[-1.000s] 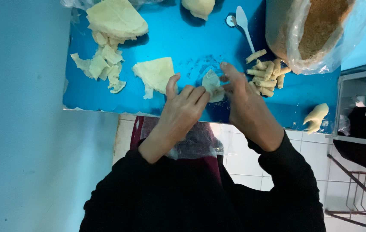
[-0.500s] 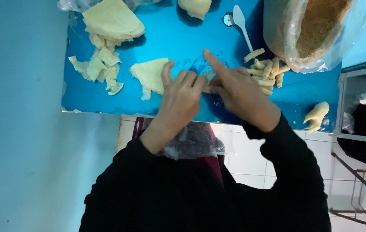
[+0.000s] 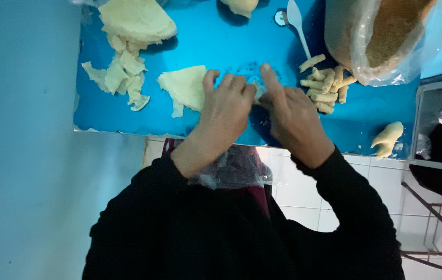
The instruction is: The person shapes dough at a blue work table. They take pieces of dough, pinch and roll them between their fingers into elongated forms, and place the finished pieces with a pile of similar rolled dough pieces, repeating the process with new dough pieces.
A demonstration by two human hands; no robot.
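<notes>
- The left hand [image 3: 226, 106] and the right hand [image 3: 291, 111] meet over the blue tabletop [image 3: 221, 46], fingertips together on a small piece of dough [image 3: 257, 86], of which only a pale sliver shows between them.
- Grip: both hands are closed around that piece, left fingers curled over it, right forefinger stretched along its top. In my judgement this is a pinch for rolling or shaping, since the piece is held from both sides at once.
- The worked piece sits just left of the heap of dough sticks [image 3: 324, 85], touching nothing else that can be seen; its underside is hidden by the fingers.
- The dough sticks lie in a loose pile, close by the right hand, likely kept within easy reach for setting finished pieces down.
- A flat dough sheet [image 3: 184, 85] lies well left of the sticks, just beside the left hand, its edge ragged as if portions are torn from it.
- Torn dough scraps [image 3: 120, 78] and a larger dough slab [image 3: 135, 21] lie further left still.
- A white plastic spoon [image 3: 297, 18] lies above the sticks, bowl away from the person.
- A clear plastic bag of brown crumbs [image 3: 387, 36] stands right of and above the sticks, mouth open.
- One stray dough lump [image 3: 387, 139] sits below and right of the sticks, near the table edge.
</notes>
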